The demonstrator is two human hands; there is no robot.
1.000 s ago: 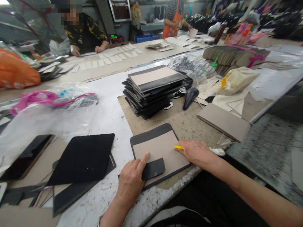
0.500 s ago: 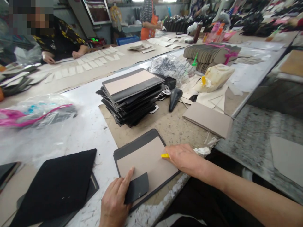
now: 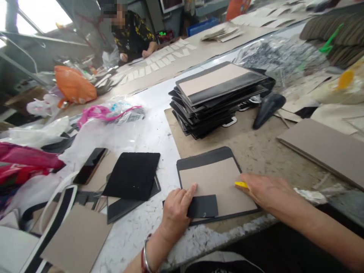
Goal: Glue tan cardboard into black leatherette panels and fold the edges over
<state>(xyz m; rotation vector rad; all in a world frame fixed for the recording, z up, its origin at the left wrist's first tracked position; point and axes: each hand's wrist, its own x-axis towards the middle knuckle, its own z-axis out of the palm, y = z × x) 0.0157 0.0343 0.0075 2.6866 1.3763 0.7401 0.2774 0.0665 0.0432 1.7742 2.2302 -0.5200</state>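
Note:
A panel with a beige board [image 3: 210, 176] on a dark grey backing [image 3: 209, 153] lies in front of me at the table edge. My left hand [image 3: 175, 206] rests on its near left part, index fingertip on the beige surface. A small dark grey strip [image 3: 203, 206] passes through that hand, its free end over the board. At the panel's right edge, my right hand [image 3: 263, 191] is closed around a yellow tool [image 3: 241, 184]. Only the tool's tip shows, so its kind is hidden.
Behind the panel rises a stack of similar panels [image 3: 218, 81], beside a dark pointed object [image 3: 269, 109]. Beige boards [image 3: 324, 148] lie right. Black sheets [image 3: 133, 174], a phone [image 3: 91, 165] and plastic bags lie left. A person [image 3: 133, 36] works across the table.
The view has swung left, bringing the phone and an orange bag into sight. Both hands stay at the panel; the dark strip now lies flatter across the board.

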